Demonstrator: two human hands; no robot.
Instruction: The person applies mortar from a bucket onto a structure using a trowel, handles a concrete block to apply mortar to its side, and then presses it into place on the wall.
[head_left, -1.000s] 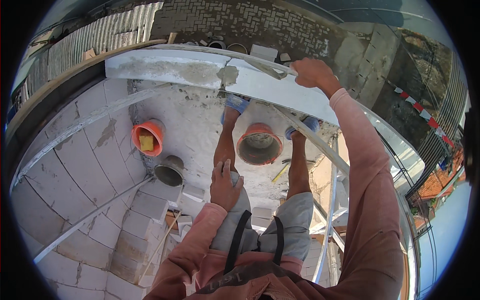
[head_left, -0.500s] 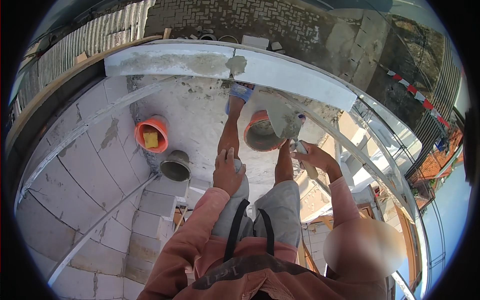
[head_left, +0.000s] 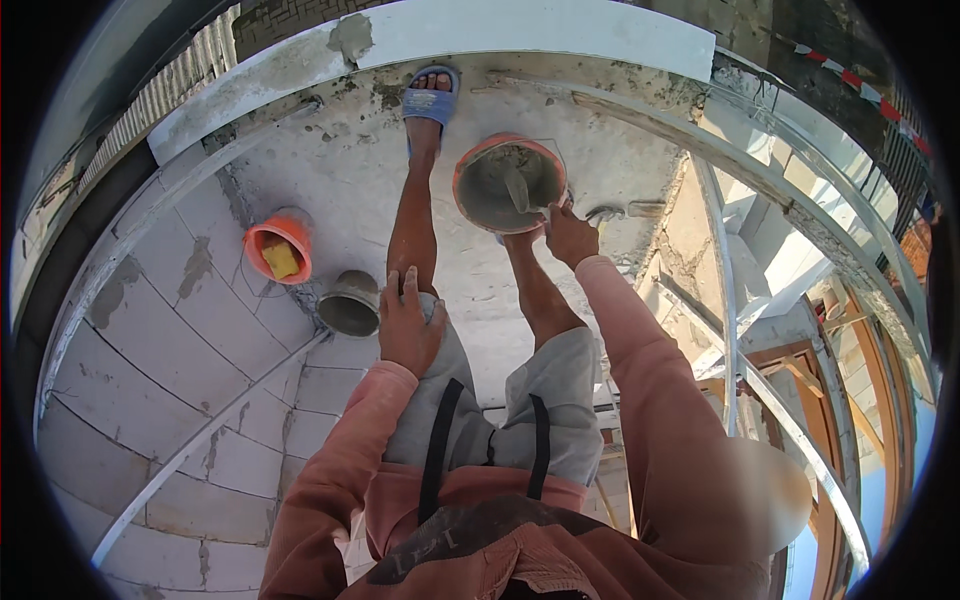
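Note:
My right hand (head_left: 572,238) is closed round the handle of a trowel (head_left: 516,190). The trowel's blade dips into grey mortar inside an orange bucket (head_left: 464,185), which stands on the floor ahead of me. Its handle is mostly hidden in my fist. My left hand (head_left: 410,325) lies over my left knee, fingers apart and holding nothing. Just left of that hand is a dark grey bucket (head_left: 348,305) with some grey stuff inside. Farther left, a second orange bucket (head_left: 290,222) has a yellow sponge (head_left: 281,261) in it.
A wall of pale blocks (head_left: 150,350) rises at my left. Along the far edge runs a row of white blocks (head_left: 520,28), partly smeared with mortar. A hammer-like tool (head_left: 607,212) lies right of the mortar bucket. Metal rails (head_left: 722,300) cross the right side.
My right hand has brought the trowel from above the right rim down into the mortar bucket. The view has tipped downward. My left hand stays on the knee.

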